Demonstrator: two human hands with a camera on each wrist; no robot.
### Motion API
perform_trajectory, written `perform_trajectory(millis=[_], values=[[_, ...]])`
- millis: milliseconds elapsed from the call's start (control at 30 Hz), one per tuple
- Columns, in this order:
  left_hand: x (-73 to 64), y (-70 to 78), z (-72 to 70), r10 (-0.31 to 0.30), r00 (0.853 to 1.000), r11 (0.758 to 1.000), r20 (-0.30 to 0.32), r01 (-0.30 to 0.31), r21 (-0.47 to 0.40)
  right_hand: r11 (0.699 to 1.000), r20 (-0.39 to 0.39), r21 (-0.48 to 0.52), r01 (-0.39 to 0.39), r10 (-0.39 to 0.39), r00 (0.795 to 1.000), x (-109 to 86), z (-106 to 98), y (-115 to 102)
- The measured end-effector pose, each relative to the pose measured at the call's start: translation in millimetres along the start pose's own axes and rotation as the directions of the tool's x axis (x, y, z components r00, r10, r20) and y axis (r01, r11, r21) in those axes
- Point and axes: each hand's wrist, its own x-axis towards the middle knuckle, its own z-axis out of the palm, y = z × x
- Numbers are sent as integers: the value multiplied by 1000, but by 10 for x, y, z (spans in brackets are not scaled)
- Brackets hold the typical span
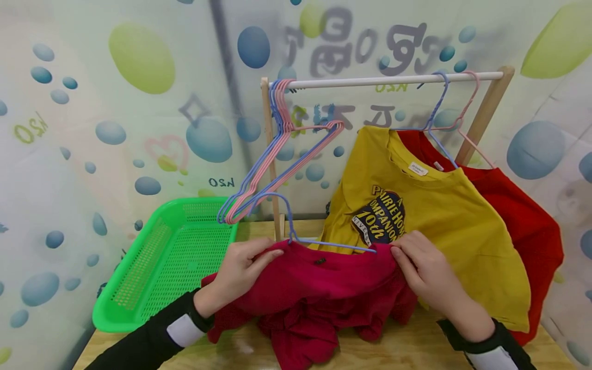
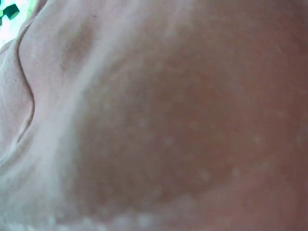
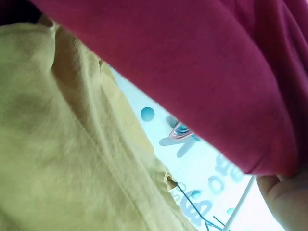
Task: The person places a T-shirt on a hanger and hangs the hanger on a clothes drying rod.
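Note:
A dark pink T-shirt (image 1: 319, 282) hangs between the two hands, its lower part bunched over the table. My left hand (image 1: 242, 272) pinches its left shoulder near the neckline. At the other shoulder, my right hand (image 1: 427, 275) pinches the cloth between thumb and fingers. A blue hanger (image 1: 333, 245) sits in the neck opening, its hook pointing up and its ends hidden by the shirt. In the right wrist view the pink cloth (image 3: 192, 72) stretches to the fingers (image 3: 284, 202). Skin fills nearly all of the left wrist view.
A rack with a white rail (image 1: 361, 82) stands behind. From it hang several blue and pink hangers (image 1: 277, 149) at the left, and a yellow T-shirt (image 1: 462, 231) and a red shirt (image 1: 527, 231) at the right. A green basket (image 1: 111, 303) sits left on the wooden table (image 1: 240, 349).

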Motion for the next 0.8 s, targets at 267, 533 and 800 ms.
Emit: perform_trajectory(millis=[267, 533, 800], values=[[6, 26, 20, 10, 1000, 1000, 1, -10, -10, 997, 94, -57, 57, -51, 994, -4, 38, -15], [-2, 32, 34, -14, 1000, 1000, 20, 14, -27, 987, 145, -89, 133, -119, 982, 11, 62, -38], [-9, 44, 47, -42, 998, 999, 49, 43, -32, 985, 246, -137, 104, -68, 967, 11, 65, -62]])
